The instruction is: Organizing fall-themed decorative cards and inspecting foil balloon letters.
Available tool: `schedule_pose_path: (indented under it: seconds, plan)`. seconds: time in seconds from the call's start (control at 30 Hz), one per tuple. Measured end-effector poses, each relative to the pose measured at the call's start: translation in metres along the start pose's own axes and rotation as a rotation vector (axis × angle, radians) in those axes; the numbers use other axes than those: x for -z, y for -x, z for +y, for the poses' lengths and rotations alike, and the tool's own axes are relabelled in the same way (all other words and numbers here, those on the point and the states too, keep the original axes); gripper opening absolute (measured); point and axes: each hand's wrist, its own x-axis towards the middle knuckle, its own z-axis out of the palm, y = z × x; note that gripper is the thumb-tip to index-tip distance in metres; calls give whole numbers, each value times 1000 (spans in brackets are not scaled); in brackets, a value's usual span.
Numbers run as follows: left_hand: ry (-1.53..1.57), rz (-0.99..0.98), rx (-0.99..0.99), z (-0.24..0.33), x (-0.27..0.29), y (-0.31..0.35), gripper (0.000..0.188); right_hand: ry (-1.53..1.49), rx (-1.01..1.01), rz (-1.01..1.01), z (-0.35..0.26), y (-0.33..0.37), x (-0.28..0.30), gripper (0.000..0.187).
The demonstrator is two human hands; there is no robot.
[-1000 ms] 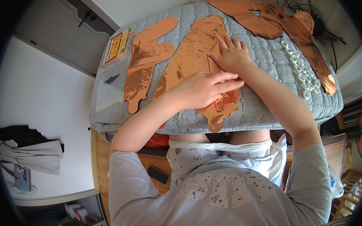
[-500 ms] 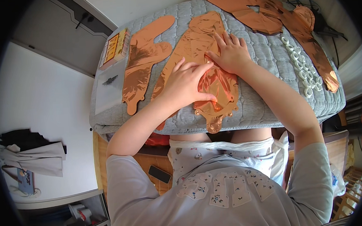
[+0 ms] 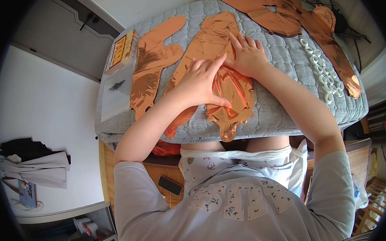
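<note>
A flat, uninflated copper-coloured foil balloon (image 3: 233, 94) lies in front of me on a grey quilted mattress, its short tab towards me. My left hand (image 3: 202, 83) rests over its left side, fingers apart, with the thumb pressed on the creased foil near the tabbed end. Farther up, my right hand (image 3: 247, 58) lies on the balloon's right part with fingers spread. Between the two hands the foil is wrinkled and shiny. My left hand and forearm hide part of the balloon's left side.
Another flat copper foil balloon (image 3: 153, 63) lies to the left, beside a yellow-red box (image 3: 123, 50) and a clear plastic bag (image 3: 115, 96). More copper foil (image 3: 279, 17) stretches along the far right. White rings (image 3: 323, 74) form a cluster on the mattress (image 3: 283, 102). A phone (image 3: 170, 185) lies below.
My left hand has shifted slightly left, and its index fingertip has moved farther from me. The right hand stays almost in place on the foil.
</note>
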Motion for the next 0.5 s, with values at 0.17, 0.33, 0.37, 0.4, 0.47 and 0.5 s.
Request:
schedule_pose_path:
  seconds: [0.17, 0.33, 0.37, 0.4, 0.47, 0.5]
  plan:
    - [44, -63, 68, 0, -1, 0, 137, -10, 2, -43, -2, 3, 9, 107]
    - [130, 27, 81, -5, -11, 8, 137, 3, -5, -65, -6, 4, 15, 114]
    - [136, 92, 81, -7, -14, 10, 134, 10, 1, -52, -6, 4, 14, 115]
    - [139, 90, 79, -4, -11, 10, 134, 11, -2, -55, -4, 3, 12, 115]
    - [-65, 147, -43, 4, -7, 13, 111, 18, -1, -36, 0, 2, 8, 117]
    - [-64, 145, -42, 8, -3, 17, 111, 17, -1, -39, -1, 3, 9, 117]
